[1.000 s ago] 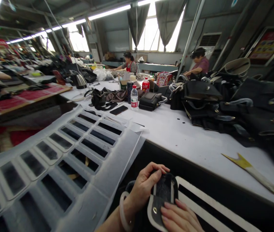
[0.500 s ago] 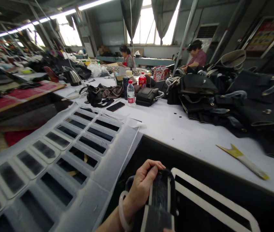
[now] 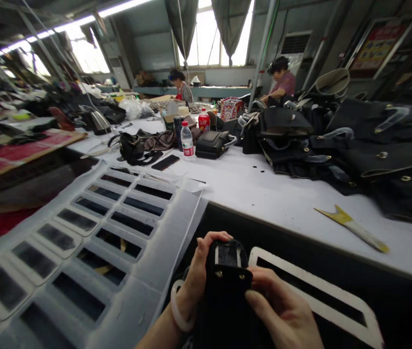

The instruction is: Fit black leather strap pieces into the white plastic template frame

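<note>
A black leather piece point(image 3: 228, 300) with two metal studs and a flap end bearing pale strips is held just in front of the near edge of the table point(image 3: 235, 184). The left hand point(image 3: 197, 271), a pale bracelet point(image 3: 179, 305) on its wrist, has its grip clamped on the piece's far left side, fingers over the top. The right hand point(image 3: 284, 303) has its grip closed on the right edge, thumb towards the person. A slotted white frame point(image 3: 337, 293) lies below the table's near edge, beside the right hand. Left of the table's near corner spreads a cloudy sheet point(image 3: 158, 261) with rows of slots. On the table's right part lies a notched yellow tool point(image 3: 355, 230), with a heap of black bags point(image 3: 329, 140) behind it. Towards the table's far left are a phone point(image 3: 165, 162) and a red-capped water bottle point(image 3: 187, 145). Two people point(image 3: 183, 92) are beyond the table's middle.
</note>
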Tool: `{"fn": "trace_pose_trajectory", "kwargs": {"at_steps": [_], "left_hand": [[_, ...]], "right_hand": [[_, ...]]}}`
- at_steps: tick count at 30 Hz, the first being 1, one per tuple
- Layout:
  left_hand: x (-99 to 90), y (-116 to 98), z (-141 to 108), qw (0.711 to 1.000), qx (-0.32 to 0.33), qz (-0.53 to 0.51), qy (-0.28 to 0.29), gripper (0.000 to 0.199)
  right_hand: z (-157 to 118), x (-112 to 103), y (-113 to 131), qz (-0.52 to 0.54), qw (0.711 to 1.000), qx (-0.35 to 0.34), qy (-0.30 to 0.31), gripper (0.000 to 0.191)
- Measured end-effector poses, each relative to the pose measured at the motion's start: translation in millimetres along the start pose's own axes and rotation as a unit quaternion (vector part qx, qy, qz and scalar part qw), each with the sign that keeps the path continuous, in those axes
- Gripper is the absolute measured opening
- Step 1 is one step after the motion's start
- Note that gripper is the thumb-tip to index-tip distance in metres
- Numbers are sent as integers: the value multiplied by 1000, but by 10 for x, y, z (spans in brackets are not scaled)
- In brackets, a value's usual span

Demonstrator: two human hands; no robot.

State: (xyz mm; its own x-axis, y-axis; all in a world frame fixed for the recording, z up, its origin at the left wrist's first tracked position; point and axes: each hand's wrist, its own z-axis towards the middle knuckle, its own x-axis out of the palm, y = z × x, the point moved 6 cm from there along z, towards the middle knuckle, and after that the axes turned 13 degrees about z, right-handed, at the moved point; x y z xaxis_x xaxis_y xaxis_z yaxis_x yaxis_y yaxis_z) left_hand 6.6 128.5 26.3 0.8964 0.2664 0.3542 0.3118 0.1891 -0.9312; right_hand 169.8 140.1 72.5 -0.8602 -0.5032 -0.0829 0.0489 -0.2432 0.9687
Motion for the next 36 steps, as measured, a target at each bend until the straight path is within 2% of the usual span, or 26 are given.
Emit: {"fn": "trace_pose_trajectory", "kwargs": {"at_steps": [2,5,10,13,17,20,26,30,36], "left_hand": [[-18,-6,-18,1000,9,-9,13,66],[-76,16,-26,1000,20,0,18,73],[-143,49,-21,999,28,39,14,70],[-143,10,-12,997,35,62,18,62],[-123,-37,-9,993,18,115,8,33],[-126,-25,-21,994,-2,111,-14,22],[-156,26,-18,995,-18,95,-36,17],[-154,39,-11,995,-16,88,-34,16],[-195,116,-50,996,-50,57,-50,23]], "right_hand": [[52,59,-161,-3,999,38,8,12],[-45,121,-338,-56,998,32,-28,12],[-233,188,-552,-87,991,56,-82,27],[-231,223,-578,-92,990,71,-77,29],[-200,255,-561,-86,991,77,-73,31],[-195,272,-571,-79,990,87,-79,30],[-232,281,-634,-80,988,99,-84,32],[-250,266,-688,-50,984,122,-116,27],[-151,303,-597,9,971,139,-193,34]]}}
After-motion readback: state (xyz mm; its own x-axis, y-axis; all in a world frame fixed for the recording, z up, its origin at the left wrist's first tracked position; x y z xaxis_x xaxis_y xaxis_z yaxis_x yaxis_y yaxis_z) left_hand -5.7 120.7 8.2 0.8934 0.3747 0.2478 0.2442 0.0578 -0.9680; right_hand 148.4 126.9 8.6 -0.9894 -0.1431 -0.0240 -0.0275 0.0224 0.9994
